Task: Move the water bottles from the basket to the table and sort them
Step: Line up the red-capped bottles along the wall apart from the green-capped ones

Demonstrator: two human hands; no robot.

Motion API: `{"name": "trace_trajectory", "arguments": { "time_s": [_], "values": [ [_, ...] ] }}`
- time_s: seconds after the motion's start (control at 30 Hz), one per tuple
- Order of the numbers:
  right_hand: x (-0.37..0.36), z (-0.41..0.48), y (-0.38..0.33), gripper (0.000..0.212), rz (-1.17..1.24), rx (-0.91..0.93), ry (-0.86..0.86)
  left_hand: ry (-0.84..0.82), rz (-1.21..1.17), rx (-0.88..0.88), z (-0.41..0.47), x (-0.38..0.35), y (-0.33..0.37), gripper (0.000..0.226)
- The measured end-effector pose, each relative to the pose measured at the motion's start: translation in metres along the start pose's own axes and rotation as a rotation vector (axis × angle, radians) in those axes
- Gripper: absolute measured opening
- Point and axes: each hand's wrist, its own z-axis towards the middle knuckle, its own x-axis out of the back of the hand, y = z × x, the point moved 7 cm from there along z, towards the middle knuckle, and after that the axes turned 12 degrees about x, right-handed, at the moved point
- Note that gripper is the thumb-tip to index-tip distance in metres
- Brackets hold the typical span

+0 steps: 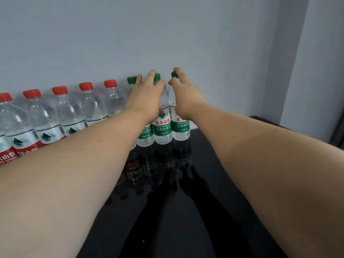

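**Clear plastic water bottles with green caps and green labels** [162, 130]: three. They stand upright, side by side and touching. They form the right end of a single row at the back of the table, against the wall.

**Clear plastic water bottles with red caps and red-and-white labels** [46, 116]: five in view. They stand upright and carry the same row on to the left. The leftmost is cut by the frame edge, and the lower parts of several are hidden behind the left forearm.

**Contents:** all caps are on. The liquid is clear and the fill level cannot be read.

**Glossy black table** [204, 183]: bears all eight bottles and mirrors them.

**Left hand** [147, 95]: the fingers are spread across the tops of the first and middle green-capped bottles, with the thumb beside the middle one's neck. Whether it grips cannot be told.

**Right hand** [186, 97]: a fingertip lies over the cap of the rightmost green-capped bottle [180, 127] and the thumb is at its neck, pinching it.

**Pale grey-blue wall** [167, 34]: directly behind the row.
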Motion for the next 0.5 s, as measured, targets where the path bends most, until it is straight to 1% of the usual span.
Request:
{"name": "trace_trajectory", "arguments": {
  "time_s": [0.23, 0.5],
  "values": [
    [-0.004, 0.009, 0.004, 0.076, -0.013, 0.004, 0.006, -0.022, 0.012, 0.003, 0.008, -0.007, -0.002, 0.078],
    [-0.011, 0.018, 0.009, 0.076, -0.029, 0.005, 0.016, 0.009, 0.039, 0.008, 0.010, -0.013, -0.004, 0.076]
  ]
}}
